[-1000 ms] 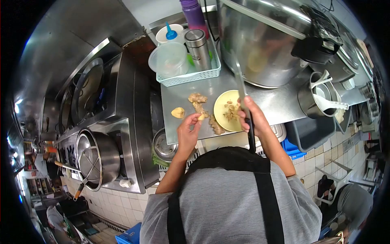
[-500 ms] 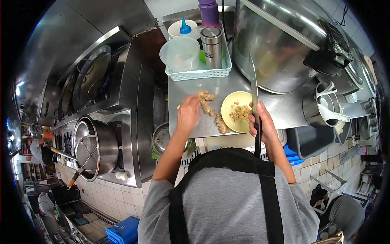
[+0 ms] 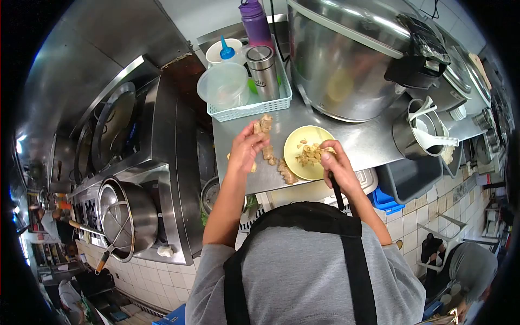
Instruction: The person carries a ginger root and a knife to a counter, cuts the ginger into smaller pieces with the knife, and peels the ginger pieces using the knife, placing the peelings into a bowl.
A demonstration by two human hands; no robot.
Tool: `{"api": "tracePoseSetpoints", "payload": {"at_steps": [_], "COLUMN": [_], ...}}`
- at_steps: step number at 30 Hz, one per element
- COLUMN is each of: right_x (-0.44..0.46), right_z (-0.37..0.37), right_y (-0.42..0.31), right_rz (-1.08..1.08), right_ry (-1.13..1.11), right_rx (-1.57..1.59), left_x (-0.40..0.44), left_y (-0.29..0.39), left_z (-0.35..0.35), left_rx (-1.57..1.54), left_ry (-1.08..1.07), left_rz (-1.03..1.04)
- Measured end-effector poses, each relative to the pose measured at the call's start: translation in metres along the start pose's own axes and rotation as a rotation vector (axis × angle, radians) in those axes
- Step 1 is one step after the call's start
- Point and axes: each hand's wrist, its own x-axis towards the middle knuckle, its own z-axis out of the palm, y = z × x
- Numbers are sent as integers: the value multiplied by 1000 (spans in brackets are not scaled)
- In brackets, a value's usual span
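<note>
Left hand [image 3: 247, 149] grips knobbly tan ginger root [image 3: 266, 124] at the round yellow plate's [image 3: 292, 150] ten o'clock. Right hand [image 3: 339, 167], at four o'clock, has fingers curled around a black knife handle [image 3: 336, 192].

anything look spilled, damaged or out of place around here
Nothing looks spilled or damaged. One oddity: a small white lump, perhaps crumpled cloth, sits on the edge of the stove, away from the ginger. It looks stray there; too small to identify.
</note>
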Motion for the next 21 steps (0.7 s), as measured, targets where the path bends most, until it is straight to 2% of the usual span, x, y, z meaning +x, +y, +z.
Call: {"api": "tracePoseSetpoints", "payload": {"at_steps": [1,3,6,10,13,21], "right_x": [-2,-4,7,-8,-9,-7], "right_z": [8,18,31,43,43,37], "right_y": [-1,-16,0,-26,-33,-23], "right_rz": [-62,71,-662,-219,-151,-224], "right_ry": [3,-82,-29,-156,-191,-158], "right_rx": [-93,-289,-764,-666,-675,-661], "left_x": [-11,-29,-45,-61,-65,-70], "left_y": [0,-4,-9,-9,-11,-17], "left_z": [8,24,36,51,51,59], "left_rx": [-98,-257,-396,-350,-307,-225], "left_ry": [-42,-85,-138,-112,-135,-88], "left_rz": [-18,-47,-38,-17,7,32]}}
